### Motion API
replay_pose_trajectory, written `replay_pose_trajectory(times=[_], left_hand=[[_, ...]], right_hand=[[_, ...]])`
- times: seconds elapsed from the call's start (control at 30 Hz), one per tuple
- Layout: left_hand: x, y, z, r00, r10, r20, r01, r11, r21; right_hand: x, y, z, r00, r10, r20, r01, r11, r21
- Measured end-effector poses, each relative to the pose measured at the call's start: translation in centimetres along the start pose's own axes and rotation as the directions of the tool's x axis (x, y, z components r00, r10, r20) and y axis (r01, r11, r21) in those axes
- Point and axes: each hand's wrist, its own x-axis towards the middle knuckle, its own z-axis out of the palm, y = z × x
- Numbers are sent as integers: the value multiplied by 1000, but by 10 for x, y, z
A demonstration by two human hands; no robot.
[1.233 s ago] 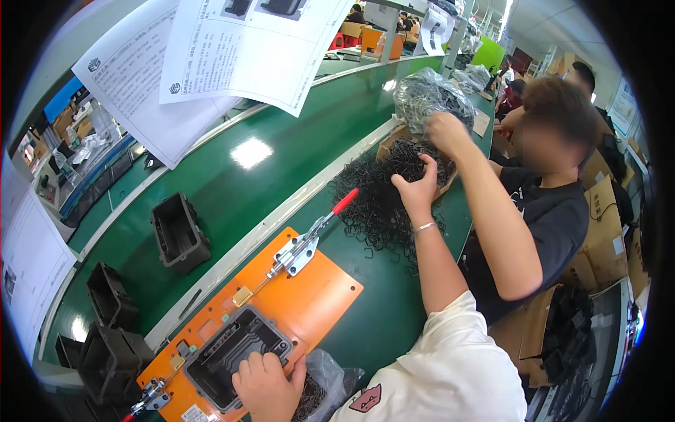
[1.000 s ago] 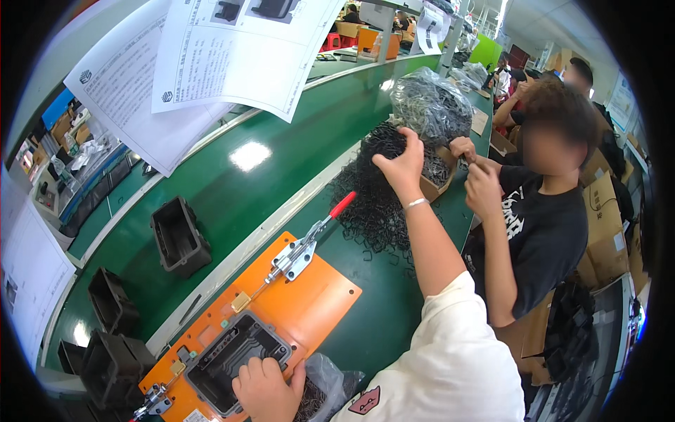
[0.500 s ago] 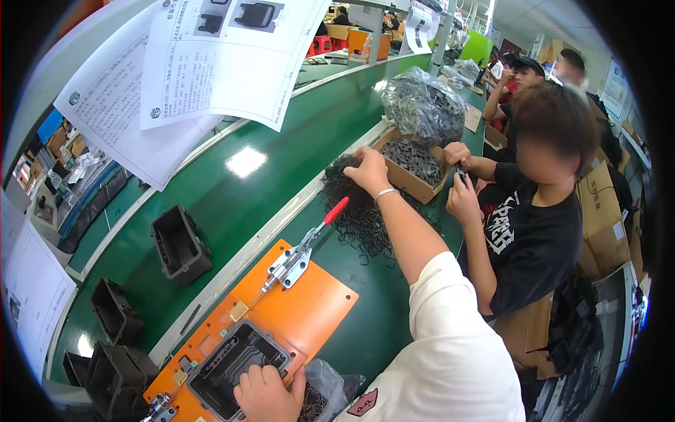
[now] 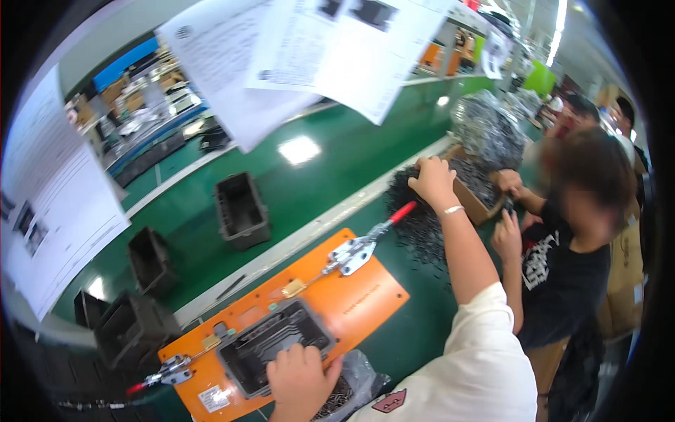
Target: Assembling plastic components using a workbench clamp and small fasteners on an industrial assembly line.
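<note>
My left hand (image 4: pixel 302 380) lies on the near rim of a dark grey housing (image 4: pixel 271 341), fingers curled over its edge. The housing sits in an orange fixture plate (image 4: pixel 362 299) with a red-handled toggle clamp (image 4: pixel 358 252) at its far side and a second clamp (image 4: pixel 165 369) at its left end. My right hand (image 4: pixel 432 181) is stretched far out. Its fingers are bent down into a heap of small black parts (image 4: pixel 422 228) beside a cardboard box (image 4: pixel 474 197). Whether it grips any parts is hidden.
A person in a black shirt (image 4: pixel 569 274) stands at the right with both hands at the box. Black housings (image 4: pixel 241 209) (image 4: pixel 149 259) (image 4: pixel 133 327) stand on the green conveyor. A clear bag of parts (image 4: pixel 485 130) lies behind the box. Paper sheets (image 4: pixel 337 42) hang overhead.
My right hand has drawn back from deep over the heap and box to the heap's near-left edge. My left hand stayed on the housing. The other person's hands moved onto the box.
</note>
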Motion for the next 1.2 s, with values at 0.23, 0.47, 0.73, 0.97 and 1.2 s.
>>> replay_pose_trajectory(times=[0.23, 0.47, 0.73, 0.97, 1.2], left_hand=[[-2, -5, -3, 1000, 10, 15, -9, 999, -46], [-6, -9, -1, 1000, 6, 14, -5, 995, -103], [-14, -8, 10, 992, -28, -122, 15, 994, -108], [-16, -7, 13, 986, -30, -164, 12, 994, -110], [-14, -7, 16, 987, -50, -151, 32, 993, -115]], right_hand=[[-30, -199, -20, 584, -805, 102, 669, 549, 500], [-63, -342, 35, 580, -715, 390, 660, 693, 291], [-71, -343, -14, 639, -769, 24, 652, 557, 514], [-142, -364, -109, 158, -887, -434, 783, -154, 602], [-204, -425, -112, -179, -874, -452, 814, -389, 430]])
